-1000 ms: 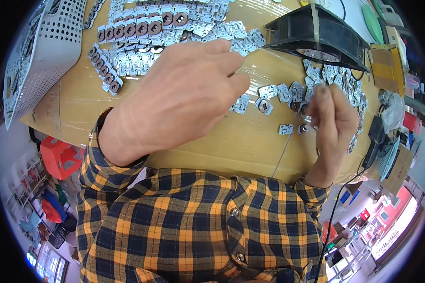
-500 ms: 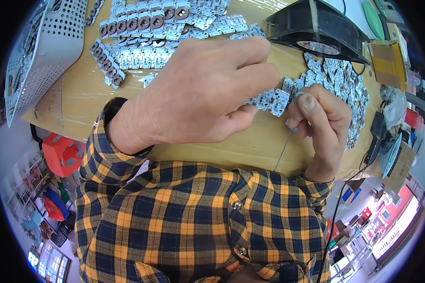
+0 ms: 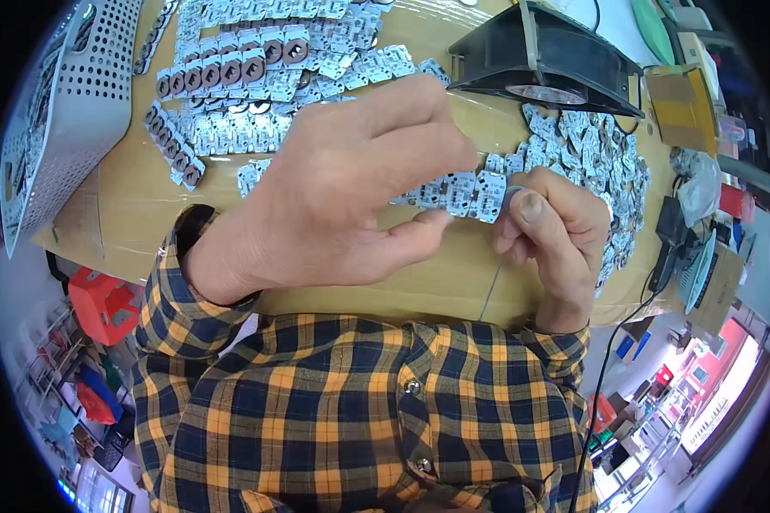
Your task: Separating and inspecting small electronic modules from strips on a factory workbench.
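Note:
My left hand (image 3: pixel 342 192) is raised over the brown worktable (image 3: pixel 128 214), thumb and fingers pinched on a short strip of small white circuit boards (image 3: pixel 458 190). My right hand (image 3: pixel 549 231) meets it from the right, thumb and fingers closed on a small grey ring-shaped part (image 3: pixel 512 193) at the strip's right end. Both hands are close together above the table's near edge. Rows of the same white boards fitted with dark round parts (image 3: pixel 231 73) lie at the upper left.
A black cooling fan (image 3: pixel 543 60) stands at the back right, with a loose pile of white boards (image 3: pixel 590 150) below it. A perforated grey metal case (image 3: pixel 68 111) lies at the left. A black adapter and cable (image 3: pixel 672 231) sit at the right edge.
Both hands have lifted off the table and come together toward me. The left hand picked up a board strip, and the right hand brought a small ring to its end.

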Motion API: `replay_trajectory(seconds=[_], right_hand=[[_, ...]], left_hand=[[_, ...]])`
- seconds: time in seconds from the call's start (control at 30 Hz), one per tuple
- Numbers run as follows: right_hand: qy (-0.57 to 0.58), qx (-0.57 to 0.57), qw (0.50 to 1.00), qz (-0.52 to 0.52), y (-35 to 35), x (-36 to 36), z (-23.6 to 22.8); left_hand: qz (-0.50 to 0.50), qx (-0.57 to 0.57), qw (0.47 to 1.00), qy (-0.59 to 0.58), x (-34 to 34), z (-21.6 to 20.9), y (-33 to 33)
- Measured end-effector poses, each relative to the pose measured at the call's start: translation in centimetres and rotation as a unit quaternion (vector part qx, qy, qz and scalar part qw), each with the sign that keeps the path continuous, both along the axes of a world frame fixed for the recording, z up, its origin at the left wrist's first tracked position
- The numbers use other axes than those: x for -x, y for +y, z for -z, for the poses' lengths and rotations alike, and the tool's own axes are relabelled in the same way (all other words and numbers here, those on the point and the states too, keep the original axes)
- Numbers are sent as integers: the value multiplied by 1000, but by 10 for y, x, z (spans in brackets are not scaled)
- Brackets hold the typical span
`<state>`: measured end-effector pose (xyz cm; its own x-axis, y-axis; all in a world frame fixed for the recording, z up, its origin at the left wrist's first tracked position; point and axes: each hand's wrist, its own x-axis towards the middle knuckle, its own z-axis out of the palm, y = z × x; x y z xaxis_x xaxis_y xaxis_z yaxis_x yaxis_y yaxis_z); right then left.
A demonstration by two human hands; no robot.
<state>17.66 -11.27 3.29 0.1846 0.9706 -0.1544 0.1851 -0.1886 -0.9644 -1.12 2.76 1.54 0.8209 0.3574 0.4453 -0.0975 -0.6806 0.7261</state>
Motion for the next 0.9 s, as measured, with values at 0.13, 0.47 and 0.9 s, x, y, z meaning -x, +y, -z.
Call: replay_trajectory(seconds=[0.13, 0.47, 0.9], right_hand=[[8, 10, 1000, -23, 1, 0, 2], [-52, 12, 999, -11, 6, 4, 7], [356, 89, 929, 50, 8, 7, 14]], left_hand=[[8, 24, 999, 39, 1, -1, -4], [-5, 98, 993, 61, 0, 8, -1], [76, 475, 876, 38, -3, 10, -5]])
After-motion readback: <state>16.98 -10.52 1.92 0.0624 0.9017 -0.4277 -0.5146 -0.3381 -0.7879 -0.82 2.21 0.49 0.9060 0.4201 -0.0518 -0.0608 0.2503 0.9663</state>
